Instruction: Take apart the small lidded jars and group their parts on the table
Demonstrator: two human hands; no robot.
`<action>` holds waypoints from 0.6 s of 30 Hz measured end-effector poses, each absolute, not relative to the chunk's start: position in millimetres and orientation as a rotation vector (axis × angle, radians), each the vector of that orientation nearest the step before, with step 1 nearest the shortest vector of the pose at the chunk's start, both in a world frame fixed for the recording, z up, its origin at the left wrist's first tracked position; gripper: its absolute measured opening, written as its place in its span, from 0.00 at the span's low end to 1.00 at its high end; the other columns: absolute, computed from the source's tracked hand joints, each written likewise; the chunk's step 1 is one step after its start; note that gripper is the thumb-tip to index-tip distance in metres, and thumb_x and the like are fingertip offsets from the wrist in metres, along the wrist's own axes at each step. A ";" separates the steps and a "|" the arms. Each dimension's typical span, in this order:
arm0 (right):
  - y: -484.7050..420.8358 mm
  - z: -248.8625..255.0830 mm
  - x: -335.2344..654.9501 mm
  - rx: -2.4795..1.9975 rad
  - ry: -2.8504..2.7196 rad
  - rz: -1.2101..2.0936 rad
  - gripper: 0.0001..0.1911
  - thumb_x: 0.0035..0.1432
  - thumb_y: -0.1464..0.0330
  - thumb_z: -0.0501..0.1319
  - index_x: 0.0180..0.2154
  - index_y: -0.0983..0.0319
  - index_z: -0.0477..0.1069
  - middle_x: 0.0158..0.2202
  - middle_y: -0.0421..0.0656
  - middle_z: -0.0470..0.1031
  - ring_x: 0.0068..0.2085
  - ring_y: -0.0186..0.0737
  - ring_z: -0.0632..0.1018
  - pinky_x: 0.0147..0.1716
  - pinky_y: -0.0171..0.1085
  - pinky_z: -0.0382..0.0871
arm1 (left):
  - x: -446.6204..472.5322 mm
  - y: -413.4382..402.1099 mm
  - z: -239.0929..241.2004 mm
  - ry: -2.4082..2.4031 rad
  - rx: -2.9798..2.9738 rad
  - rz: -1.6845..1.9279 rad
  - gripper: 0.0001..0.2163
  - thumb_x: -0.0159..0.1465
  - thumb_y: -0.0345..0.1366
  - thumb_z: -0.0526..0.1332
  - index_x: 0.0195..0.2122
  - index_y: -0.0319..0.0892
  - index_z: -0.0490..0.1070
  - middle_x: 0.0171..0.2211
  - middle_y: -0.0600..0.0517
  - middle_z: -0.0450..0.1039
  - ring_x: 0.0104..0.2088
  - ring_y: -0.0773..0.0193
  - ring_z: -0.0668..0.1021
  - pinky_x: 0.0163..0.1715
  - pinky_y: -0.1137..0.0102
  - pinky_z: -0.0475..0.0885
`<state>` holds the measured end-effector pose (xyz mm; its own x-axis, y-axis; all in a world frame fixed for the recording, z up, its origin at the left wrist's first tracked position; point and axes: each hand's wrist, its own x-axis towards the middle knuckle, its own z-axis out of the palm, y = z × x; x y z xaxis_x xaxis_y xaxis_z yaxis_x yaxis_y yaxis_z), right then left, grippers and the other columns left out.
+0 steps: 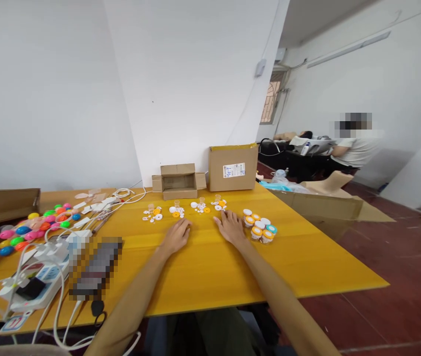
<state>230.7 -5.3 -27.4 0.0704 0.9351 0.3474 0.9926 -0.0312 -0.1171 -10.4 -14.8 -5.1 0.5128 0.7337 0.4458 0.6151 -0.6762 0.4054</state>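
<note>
My left hand [176, 235] rests on the yellow table, palm down, holding nothing. Its fingers lie loosely forward, a little short of a cluster of small white and orange round parts [175, 214]. Flat on the table to the right, my right hand [231, 227] has its fingers spread and empty. Just beyond its fingertips lies another group with a white ring [218, 207] and a small clear cup [217, 198]. Close by on its right stands a group of small clear jars [257, 232] with white, orange and teal lids. Further clusters of similar parts [156, 213] sit beyond my hands.
An open small carton [178, 185] and a closed cardboard box [232, 168] stand at the table's back. Left are colourful plastic eggs [23, 231], a power strip [49, 274] with cables and a blurred phone [97, 268]. A person [358, 146] sits in the right background.
</note>
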 end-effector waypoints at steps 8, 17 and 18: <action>-22.6 -8.4 219.2 -2.060 -1.918 -0.242 0.21 0.69 0.58 0.47 0.51 0.63 0.71 0.55 0.55 0.71 0.53 0.51 0.71 0.50 0.45 0.63 | -10.4 -16.7 -2.7 1.174 2.565 0.893 0.11 0.64 0.26 0.51 0.42 0.47 0.68 0.40 0.50 0.75 0.40 0.59 0.77 0.43 0.64 0.73; -17.2 -11.0 222.6 -2.085 -1.891 -0.181 0.24 0.69 0.57 0.48 0.57 0.63 0.67 0.59 0.55 0.68 0.56 0.51 0.69 0.52 0.46 0.61 | -10.1 -16.7 -1.3 1.162 2.552 0.897 0.10 0.64 0.26 0.52 0.41 0.47 0.68 0.40 0.50 0.75 0.40 0.59 0.77 0.43 0.65 0.73; -16.1 -13.0 223.3 -2.080 -1.891 -0.184 0.24 0.69 0.57 0.47 0.57 0.63 0.67 0.59 0.56 0.68 0.56 0.52 0.69 0.53 0.47 0.61 | -9.9 -17.0 -1.1 1.171 2.551 0.888 0.10 0.64 0.26 0.52 0.41 0.47 0.68 0.40 0.49 0.75 0.40 0.59 0.77 0.44 0.65 0.73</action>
